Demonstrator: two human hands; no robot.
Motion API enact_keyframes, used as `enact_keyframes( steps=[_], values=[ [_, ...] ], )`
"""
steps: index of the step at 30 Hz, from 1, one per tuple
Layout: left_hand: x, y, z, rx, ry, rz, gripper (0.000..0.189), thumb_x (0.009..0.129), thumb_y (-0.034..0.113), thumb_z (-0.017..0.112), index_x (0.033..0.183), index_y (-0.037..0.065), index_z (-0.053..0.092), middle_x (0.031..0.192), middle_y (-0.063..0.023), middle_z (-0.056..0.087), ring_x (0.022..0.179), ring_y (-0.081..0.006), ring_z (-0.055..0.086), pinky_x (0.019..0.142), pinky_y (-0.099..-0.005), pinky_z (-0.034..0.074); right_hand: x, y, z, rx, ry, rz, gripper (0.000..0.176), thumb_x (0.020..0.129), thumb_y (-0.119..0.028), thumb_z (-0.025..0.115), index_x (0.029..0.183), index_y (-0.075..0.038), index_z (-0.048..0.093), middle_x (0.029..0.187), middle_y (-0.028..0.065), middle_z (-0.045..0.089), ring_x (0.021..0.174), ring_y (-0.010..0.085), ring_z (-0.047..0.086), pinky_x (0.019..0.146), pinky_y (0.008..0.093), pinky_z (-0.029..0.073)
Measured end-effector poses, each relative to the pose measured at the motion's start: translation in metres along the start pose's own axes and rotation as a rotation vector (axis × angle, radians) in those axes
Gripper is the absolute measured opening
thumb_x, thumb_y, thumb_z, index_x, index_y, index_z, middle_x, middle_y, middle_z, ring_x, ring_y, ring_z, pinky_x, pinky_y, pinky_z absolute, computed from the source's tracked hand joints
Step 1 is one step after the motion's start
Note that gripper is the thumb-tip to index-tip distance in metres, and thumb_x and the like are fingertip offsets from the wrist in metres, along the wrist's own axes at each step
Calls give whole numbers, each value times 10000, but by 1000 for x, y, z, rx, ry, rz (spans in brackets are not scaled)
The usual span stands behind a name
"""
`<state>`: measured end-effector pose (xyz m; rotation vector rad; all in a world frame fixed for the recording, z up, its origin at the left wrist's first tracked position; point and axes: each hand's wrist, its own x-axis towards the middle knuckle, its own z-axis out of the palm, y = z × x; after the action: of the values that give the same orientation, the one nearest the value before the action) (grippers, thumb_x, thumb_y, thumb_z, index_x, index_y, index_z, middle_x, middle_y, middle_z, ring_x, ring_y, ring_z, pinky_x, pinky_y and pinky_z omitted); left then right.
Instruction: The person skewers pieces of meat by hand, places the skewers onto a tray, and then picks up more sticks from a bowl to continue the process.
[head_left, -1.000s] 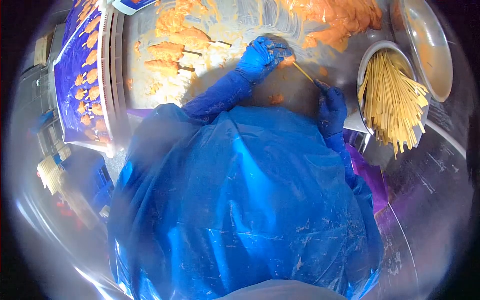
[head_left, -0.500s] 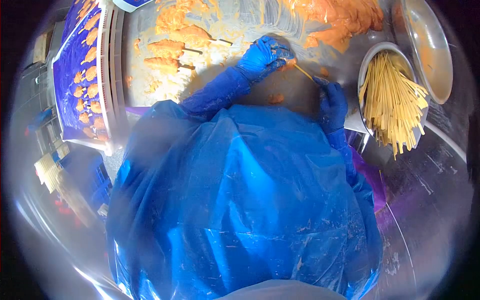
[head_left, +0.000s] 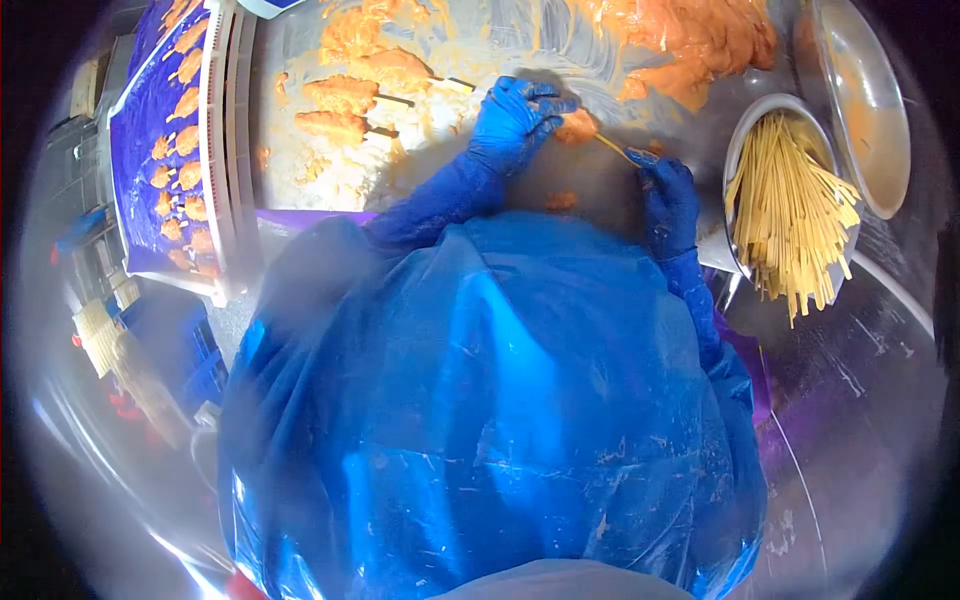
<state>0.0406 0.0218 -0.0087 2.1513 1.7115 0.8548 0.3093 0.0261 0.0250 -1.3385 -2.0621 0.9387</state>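
Observation:
My left hand (head_left: 515, 120), in a blue glove, is closed on a small piece of orange marinated meat (head_left: 577, 127). A thin wooden skewer (head_left: 612, 147) runs from that meat to my right hand (head_left: 668, 190), whose gloved fingers pinch its other end. Left of my hands, several finished-looking meat skewers (head_left: 340, 95) lie on the metal table (head_left: 590, 185), their sticks pointing right. Just below the held meat lies a small scrap of meat (head_left: 560, 201). A large heap of marinated meat (head_left: 690, 45) spreads across the table's far side.
On the right stands a metal container (head_left: 735, 130) full of wooden skewers (head_left: 790, 210), beside a large metal bowl (head_left: 865, 110) tilted on its side. At the left, a white-edged tray (head_left: 213, 150) with a purple-blue lining holds rows of skewered meat (head_left: 188, 140).
My left hand has drawn back a little, so more of the meat on the skewer shows. My right hand still pinches the stick. The whole view has shifted slightly.

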Motion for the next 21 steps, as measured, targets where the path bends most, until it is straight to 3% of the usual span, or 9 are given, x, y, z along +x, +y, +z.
enact_keyframes(
  steps=[7,13,21],
  values=[
    [6,-6,2,-47,37,106,278,802,239,713,1079,215,729,1060,-67,677,979,-289,578,877,-410,445,3,-1,3,-64,-15,-34,306,891,-59,543,1135,-149,704,1003,115,677,944,288,612,854,391,477],
    [6,-8,1,-86,19,110,250,785,231,705,1033,221,721,1075,-65,657,993,-305,570,884,-431,448,7,-3,8,-58,7,-51,295,883,-57,565,1127,-148,704,1010,112,678,936,292,615,841,390,483],
    [8,-10,0,-60,-34,124,309,797,266,713,1093,178,715,1097,-76,675,1046,-308,565,924,-422,432,18,-9,20,-67,22,-95,276,872,-56,589,1103,-145,712,965,106,682,893,293,634,805,391,496]
  ],
)
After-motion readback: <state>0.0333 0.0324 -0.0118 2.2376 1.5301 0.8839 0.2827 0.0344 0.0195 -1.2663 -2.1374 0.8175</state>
